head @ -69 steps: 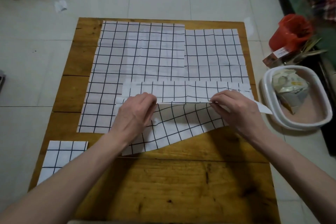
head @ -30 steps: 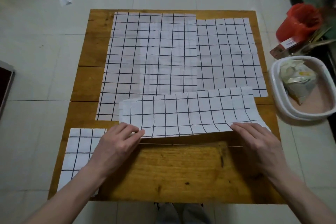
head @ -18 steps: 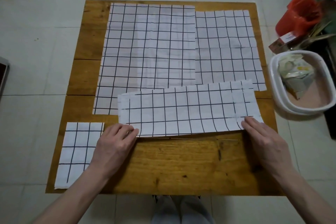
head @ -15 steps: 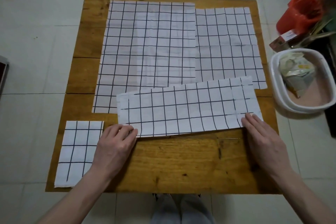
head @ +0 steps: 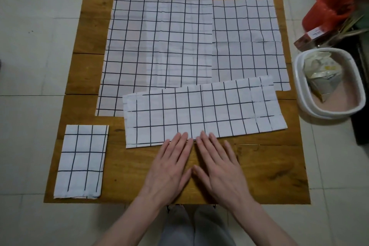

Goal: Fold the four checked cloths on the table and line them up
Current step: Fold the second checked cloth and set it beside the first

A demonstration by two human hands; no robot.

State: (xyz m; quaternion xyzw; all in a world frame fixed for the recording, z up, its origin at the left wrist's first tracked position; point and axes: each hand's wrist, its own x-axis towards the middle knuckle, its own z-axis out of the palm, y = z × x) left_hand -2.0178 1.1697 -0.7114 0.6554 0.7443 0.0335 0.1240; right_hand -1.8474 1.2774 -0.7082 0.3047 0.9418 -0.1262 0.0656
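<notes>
Bare wooden table (head: 265, 170) right of both hands; white basin (head: 299, 90) apparently beyond edge.

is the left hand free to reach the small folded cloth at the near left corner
Probably yes. The left hand lies flat and holds nothing, fingertips on the long folded cloth. Only bare table separates it from the small folded cloth to its left.

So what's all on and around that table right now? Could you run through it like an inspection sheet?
Surface: wooden table, square.
Job's things: small folded cloth near left; long half-folded cloth in front; large cloth and right cloth spread flat behind.
Clutter: nothing seen on the table.
Hands: left hand and right hand flat, side by side, fingertips on the half-folded cloth's near edge.
Cables: nothing seen.
Surroundings: tiled floor; white basin, red bucket at right.
</notes>
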